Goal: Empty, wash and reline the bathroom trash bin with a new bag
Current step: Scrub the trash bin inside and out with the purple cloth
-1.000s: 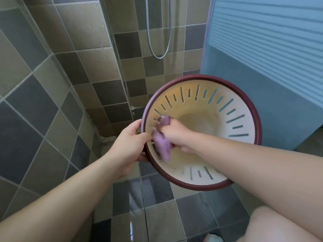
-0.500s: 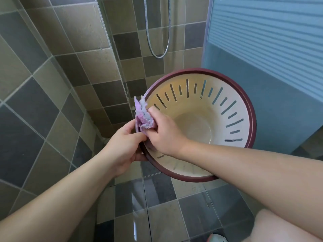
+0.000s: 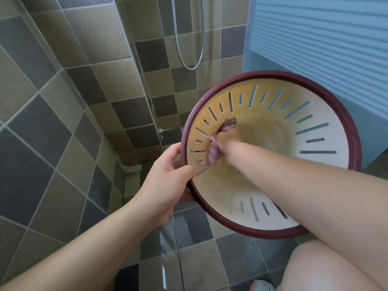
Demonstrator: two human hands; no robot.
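The trash bin (image 3: pixel 315 131) is cream plastic with slotted walls and a dark red rim, tipped so its mouth faces me. My left hand (image 3: pixel 165 177) grips the rim at the bin's left side, thumb over the edge. My right hand (image 3: pixel 227 140) reaches deep inside the bin and clutches a purple cloth (image 3: pixel 214 152) against the left inner wall. The hand and cloth are blurred. The bin's bottom is partly hidden behind my right forearm.
Brown and grey wall tiles surround me on the left and ahead. A glass shower screen (image 3: pixel 134 66) stands ahead, with a metal shower hose (image 3: pixel 190 67) behind it. A blue cabinet (image 3: pixel 327 51) is on the right. My knee (image 3: pixel 327 267) shows at bottom right over the wet tiled floor.
My right hand with the cloth has moved from the bin's left rim down inside against the inner wall. The bin has shifted right and closer. My left hand keeps its grip on the rim.
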